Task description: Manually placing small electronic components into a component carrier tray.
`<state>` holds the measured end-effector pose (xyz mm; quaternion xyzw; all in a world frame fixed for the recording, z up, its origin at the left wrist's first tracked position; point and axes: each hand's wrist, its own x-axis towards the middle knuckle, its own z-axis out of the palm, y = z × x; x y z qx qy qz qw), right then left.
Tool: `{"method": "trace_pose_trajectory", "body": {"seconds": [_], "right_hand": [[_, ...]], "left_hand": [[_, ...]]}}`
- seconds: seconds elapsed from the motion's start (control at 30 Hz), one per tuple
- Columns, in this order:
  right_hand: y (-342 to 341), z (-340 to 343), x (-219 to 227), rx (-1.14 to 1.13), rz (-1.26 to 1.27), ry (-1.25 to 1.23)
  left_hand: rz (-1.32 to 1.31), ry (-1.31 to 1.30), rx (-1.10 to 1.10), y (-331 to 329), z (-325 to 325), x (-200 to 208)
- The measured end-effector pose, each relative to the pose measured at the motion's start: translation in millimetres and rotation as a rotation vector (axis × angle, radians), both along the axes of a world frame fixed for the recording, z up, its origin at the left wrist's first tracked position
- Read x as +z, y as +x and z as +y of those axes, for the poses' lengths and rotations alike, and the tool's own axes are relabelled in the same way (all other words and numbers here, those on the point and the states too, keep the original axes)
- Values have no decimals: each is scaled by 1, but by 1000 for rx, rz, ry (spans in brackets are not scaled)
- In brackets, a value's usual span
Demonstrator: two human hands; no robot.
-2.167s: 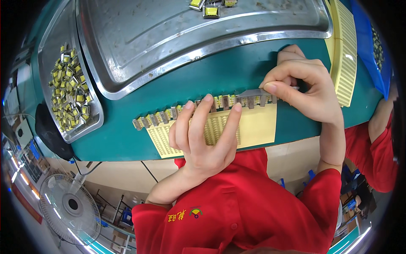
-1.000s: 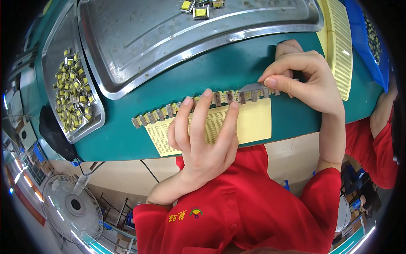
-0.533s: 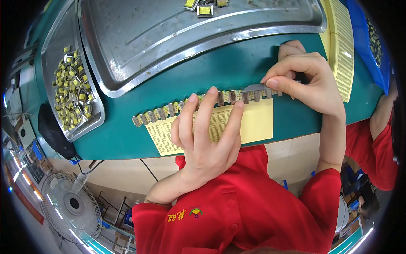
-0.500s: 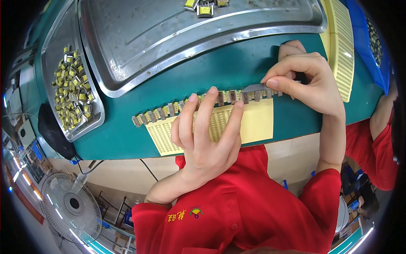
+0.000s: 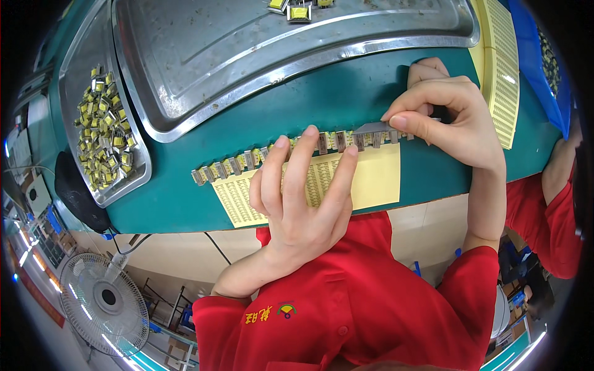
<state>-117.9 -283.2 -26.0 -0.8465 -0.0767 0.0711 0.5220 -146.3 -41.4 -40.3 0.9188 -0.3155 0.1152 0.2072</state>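
Note:
A row of small transformers (image 5: 235,166) with yellow tape and metal cores runs across the green table, tilting slightly up toward the right. Below it, touching its near side, lies a yellow sheet of printed labels (image 5: 378,179). My left hand (image 5: 303,204) is spread, its fingertips resting on the middle of the row. At the row's right end, my right hand (image 5: 455,120) pinches a thin grey pointed blade (image 5: 371,128) between thumb and forefinger. The blade lies flat along the tops of the transformers, its tip toward my left hand. My right fingers hide the row's last pieces.
A large metal tray (image 5: 247,80) with a few transformers (image 5: 299,13) stands at the back. Left of it is a smaller tray (image 5: 141,166) heaped with transformers. Stacked yellow label sheets (image 5: 500,80) and a blue bin (image 5: 544,86) are at right, near another person's arm (image 5: 560,161).

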Motion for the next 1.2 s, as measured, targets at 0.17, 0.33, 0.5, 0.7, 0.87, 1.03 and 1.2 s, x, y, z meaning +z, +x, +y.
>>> {"method": "trace_pose_trajectory", "body": {"seconds": [0.17,0.33,0.5,0.7,0.87,1.03,1.2], "right_hand": [[0,0,0,-1,-1,-3],[1,2,-1,6,-41,-13],[0,1,-3,-6,-35,-18],[1,0,0,-18,-88,-7],[0,-1,8,-197,175,230],[-2,-13,4,-91,85,147],[-4,-12,6,-7,154,110]], "left_hand": [[92,38,-71,0,1,8],[69,56,-77,0,2,6],[61,54,-81,1,1,5],[71,46,-82,1,0,5],[-20,15,-7,1,-4,-3],[81,38,-93,1,-2,6],[98,42,-100,0,-2,7]]}}
